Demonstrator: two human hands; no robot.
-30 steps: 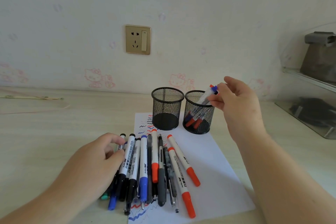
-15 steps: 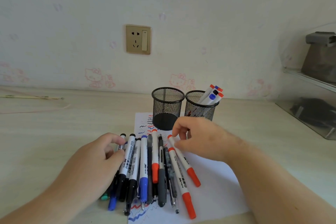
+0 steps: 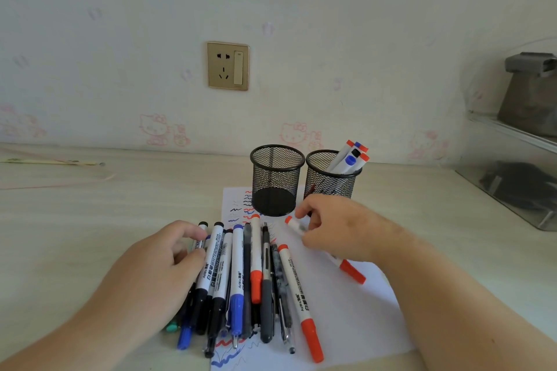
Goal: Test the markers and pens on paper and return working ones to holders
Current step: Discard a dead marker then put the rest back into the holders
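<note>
I look down at a pale desk. My right hand (image 3: 334, 229) has its fingers curled around a red-capped whiteboard marker (image 3: 351, 271), which lies slanted on a sheet of paper (image 3: 355, 310) already scribbled with red, blue and black test lines. My left hand (image 3: 159, 268) rests on the left edge of a row of markers and pens (image 3: 250, 274) lying side by side, fingers loosely bent over them — I cannot tell whether it grips any.

Behind the paper stand two black mesh holders: the left holder (image 3: 276, 179) looks empty, the right holder (image 3: 331, 178) has several markers leaning in it.

The risks I see: my right wrist is near the right holder and could tip it, and lifting the marker carelessly could roll its red-capped neighbour (image 3: 297, 289) — or the whole row if my left hand shifts.
</note>
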